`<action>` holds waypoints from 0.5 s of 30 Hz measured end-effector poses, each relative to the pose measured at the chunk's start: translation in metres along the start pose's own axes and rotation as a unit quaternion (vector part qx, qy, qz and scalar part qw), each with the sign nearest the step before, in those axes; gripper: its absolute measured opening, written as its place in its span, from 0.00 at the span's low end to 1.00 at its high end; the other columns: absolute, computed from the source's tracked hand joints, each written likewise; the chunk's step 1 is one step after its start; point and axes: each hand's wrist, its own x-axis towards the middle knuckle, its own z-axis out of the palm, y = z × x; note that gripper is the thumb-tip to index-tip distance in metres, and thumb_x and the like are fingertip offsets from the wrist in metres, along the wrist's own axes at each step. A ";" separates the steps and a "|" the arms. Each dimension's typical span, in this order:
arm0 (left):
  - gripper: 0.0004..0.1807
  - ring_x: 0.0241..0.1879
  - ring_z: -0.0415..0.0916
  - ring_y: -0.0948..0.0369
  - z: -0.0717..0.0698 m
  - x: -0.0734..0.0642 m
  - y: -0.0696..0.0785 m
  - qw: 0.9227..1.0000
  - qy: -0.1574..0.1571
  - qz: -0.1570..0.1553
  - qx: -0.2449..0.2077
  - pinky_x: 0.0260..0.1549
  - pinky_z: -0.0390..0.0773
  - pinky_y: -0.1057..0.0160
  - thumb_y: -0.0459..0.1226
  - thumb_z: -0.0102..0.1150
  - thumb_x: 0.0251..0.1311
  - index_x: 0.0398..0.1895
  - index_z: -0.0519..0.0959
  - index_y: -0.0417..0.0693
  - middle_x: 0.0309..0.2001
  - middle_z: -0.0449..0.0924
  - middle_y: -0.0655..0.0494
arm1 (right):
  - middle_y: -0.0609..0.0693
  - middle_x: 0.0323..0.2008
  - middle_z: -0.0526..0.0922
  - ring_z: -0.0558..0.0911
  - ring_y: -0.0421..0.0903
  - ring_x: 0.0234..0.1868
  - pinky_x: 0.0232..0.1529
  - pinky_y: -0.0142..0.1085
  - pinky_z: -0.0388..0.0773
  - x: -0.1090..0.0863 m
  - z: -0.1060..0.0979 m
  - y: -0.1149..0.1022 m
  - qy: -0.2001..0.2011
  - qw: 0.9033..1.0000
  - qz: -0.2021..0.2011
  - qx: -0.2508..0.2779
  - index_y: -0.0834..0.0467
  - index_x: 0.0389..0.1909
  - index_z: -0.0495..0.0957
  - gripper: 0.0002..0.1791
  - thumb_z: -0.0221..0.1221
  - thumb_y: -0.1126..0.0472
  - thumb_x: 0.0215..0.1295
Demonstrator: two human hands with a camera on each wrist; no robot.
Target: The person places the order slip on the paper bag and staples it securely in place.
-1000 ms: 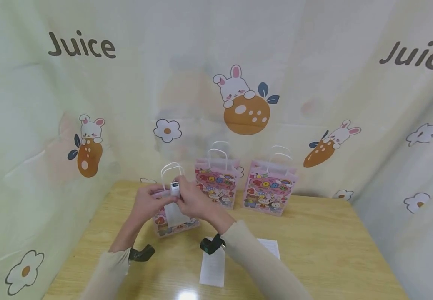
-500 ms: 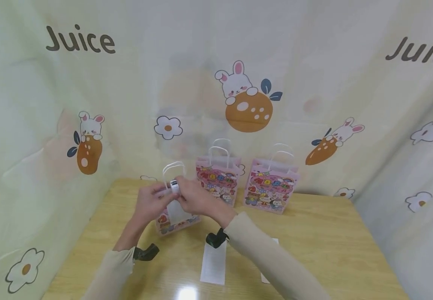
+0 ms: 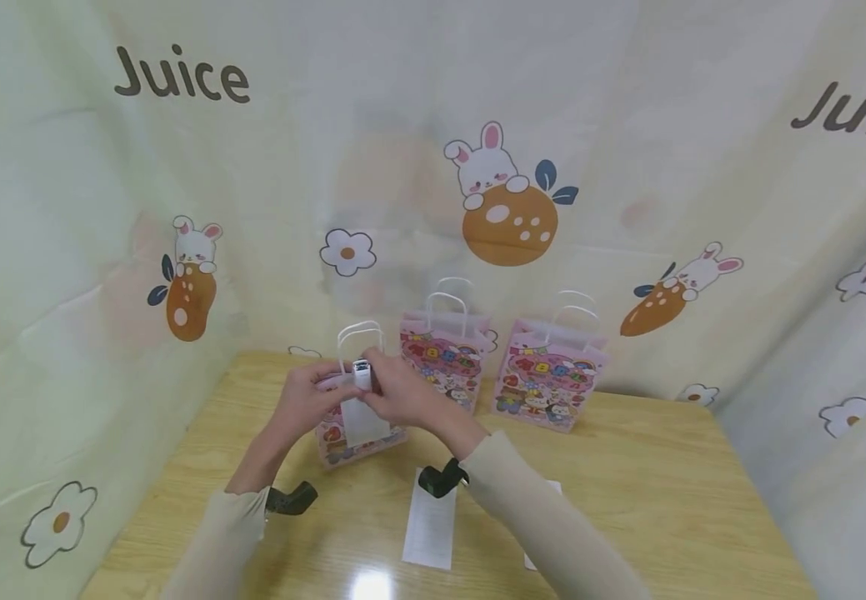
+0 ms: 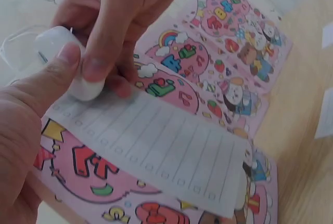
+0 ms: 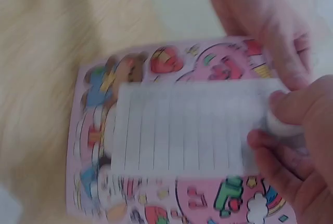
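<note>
A small white stapler (image 3: pixel 362 375) sits at the top edge of the left pink paper gift bag (image 3: pixel 333 444), over the upper end of a white lined paper slip (image 3: pixel 367 425). My right hand (image 3: pixel 406 392) grips the stapler, its thumb (image 4: pixel 99 60) lying along the white body. On the left, my left hand (image 3: pixel 308 400) pinches the bag's top, with its thumb (image 4: pixel 60 68) against the stapler and other fingers behind the bag. The slip hangs flat down the printed front; checkbox rows show in the left wrist view. White loop handles (image 3: pixel 358 329) stand up above both hands.
Two similar pink bags stand upright at the back, a middle one (image 3: pixel 443 354) and a right one (image 3: pixel 548 375). A white paper slip (image 3: pixel 429 525) lies on the wooden table (image 3: pixel 650 492); another (image 3: pixel 530 561) is partly under my right forearm. A printed curtain (image 3: pixel 372 167) hangs behind.
The head view has shifted slightly. Both hands stay at the bag's top with the stapler, which now appears a little more upright.
</note>
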 end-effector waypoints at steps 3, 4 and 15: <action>0.17 0.37 0.84 0.55 -0.001 0.001 -0.003 1.000 -0.014 0.024 -0.005 0.32 0.82 0.64 0.36 0.73 0.51 0.43 0.83 0.38 0.40 0.85 0.46 | 0.50 0.36 0.76 0.76 0.39 0.30 0.29 0.26 0.73 -0.002 -0.002 -0.002 0.007 1.000 -0.006 -0.007 0.62 0.51 0.67 0.19 0.63 0.65 0.64; 0.17 0.36 0.84 0.56 -0.001 0.001 -0.003 0.999 -0.017 0.029 -0.008 0.31 0.82 0.64 0.35 0.73 0.51 0.43 0.83 0.37 0.39 0.85 0.46 | 0.50 0.38 0.76 0.76 0.40 0.32 0.30 0.26 0.74 -0.003 -0.002 -0.002 0.012 1.000 -0.009 -0.012 0.62 0.51 0.67 0.20 0.63 0.65 0.63; 0.09 0.29 0.82 0.60 -0.003 0.005 -0.003 0.997 -0.005 0.045 0.054 0.26 0.80 0.64 0.35 0.73 0.52 0.35 0.85 0.41 0.33 0.85 0.50 | 0.50 0.36 0.79 0.79 0.42 0.28 0.26 0.33 0.77 -0.018 -0.018 -0.009 0.153 0.986 0.004 0.059 0.59 0.62 0.67 0.32 0.69 0.63 0.58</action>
